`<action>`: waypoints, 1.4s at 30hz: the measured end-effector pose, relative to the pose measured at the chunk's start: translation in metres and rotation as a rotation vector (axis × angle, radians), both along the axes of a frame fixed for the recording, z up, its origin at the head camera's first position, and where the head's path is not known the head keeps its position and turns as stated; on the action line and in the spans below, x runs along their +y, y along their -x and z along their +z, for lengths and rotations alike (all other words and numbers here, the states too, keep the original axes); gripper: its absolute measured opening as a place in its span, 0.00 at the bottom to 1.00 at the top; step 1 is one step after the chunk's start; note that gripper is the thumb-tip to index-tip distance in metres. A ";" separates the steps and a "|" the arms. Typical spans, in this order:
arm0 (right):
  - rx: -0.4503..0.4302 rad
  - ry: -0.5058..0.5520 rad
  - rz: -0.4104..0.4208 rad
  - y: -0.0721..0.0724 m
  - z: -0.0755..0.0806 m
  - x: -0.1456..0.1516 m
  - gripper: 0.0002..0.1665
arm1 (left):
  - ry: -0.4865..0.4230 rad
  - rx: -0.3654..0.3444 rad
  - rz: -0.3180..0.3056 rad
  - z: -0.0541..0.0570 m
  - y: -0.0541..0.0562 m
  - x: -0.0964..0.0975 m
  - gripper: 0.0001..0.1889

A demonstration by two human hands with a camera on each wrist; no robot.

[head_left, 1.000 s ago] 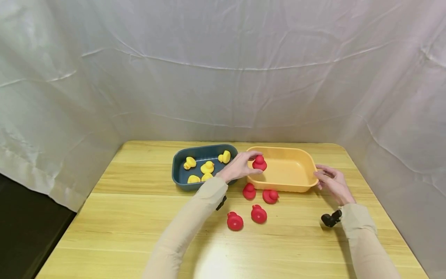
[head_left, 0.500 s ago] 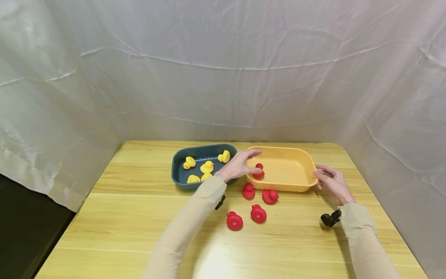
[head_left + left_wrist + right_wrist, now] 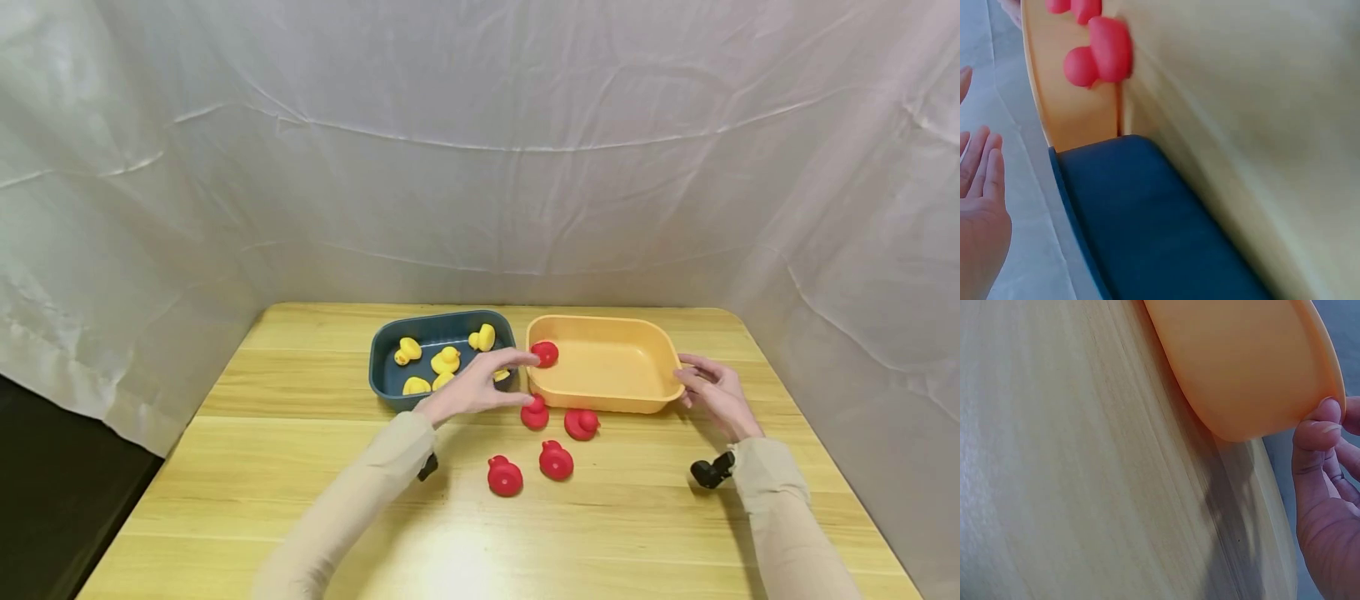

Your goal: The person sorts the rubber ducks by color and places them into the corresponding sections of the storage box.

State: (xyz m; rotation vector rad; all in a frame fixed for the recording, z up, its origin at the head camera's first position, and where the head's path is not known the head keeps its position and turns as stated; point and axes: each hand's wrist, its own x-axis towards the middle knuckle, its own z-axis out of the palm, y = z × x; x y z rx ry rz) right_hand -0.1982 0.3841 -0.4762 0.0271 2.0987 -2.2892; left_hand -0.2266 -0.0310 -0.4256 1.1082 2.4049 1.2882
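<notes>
My left hand [image 3: 476, 387] hovers over the right end of the dark blue tray [image 3: 382, 387], thumb and fingers spread, holding nothing. Its thumb tip overlaps a red rubber duck [image 3: 535, 414] standing before the orange tray [image 3: 611, 398]. Inside that tray, at its left end, lies a tipped red rubber duck [image 3: 547, 354] close to my fingertips. In the left wrist view, straight fingers [image 3: 988, 169] show at the left edge. My right hand [image 3: 716, 396] pinches the orange tray's right end; the right wrist view has the thumb [image 3: 1319, 431] at the rim.
Several yellow rubber ducks [image 3: 446, 360] lie in the blue tray, one partly hidden behind my left hand. More red ducks lie on the wooden table [image 3: 637, 517]: one [image 3: 581, 423] by the orange tray, two [image 3: 557, 460] nearer me. Pale curtains [image 3: 480, 208] hang behind and beside the table.
My left hand has let go of a red duck, which dropped into the orange tray and tipped over. The hand then moved left and nearer me. The right hand stays put.
</notes>
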 end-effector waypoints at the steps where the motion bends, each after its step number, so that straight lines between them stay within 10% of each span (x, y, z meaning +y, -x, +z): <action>1: 0.002 0.003 0.001 0.000 0.000 0.000 0.17 | -0.005 0.005 -0.008 -0.002 -0.004 -0.005 0.33; 11: 0.008 0.018 0.005 -0.001 -0.002 -0.001 0.16 | 0.025 -0.080 -0.056 -0.024 -0.033 -0.040 0.31; 42: 0.016 0.044 0.020 0.000 -0.005 0.001 0.16 | 0.215 -0.295 -0.181 -0.042 -0.044 -0.037 0.35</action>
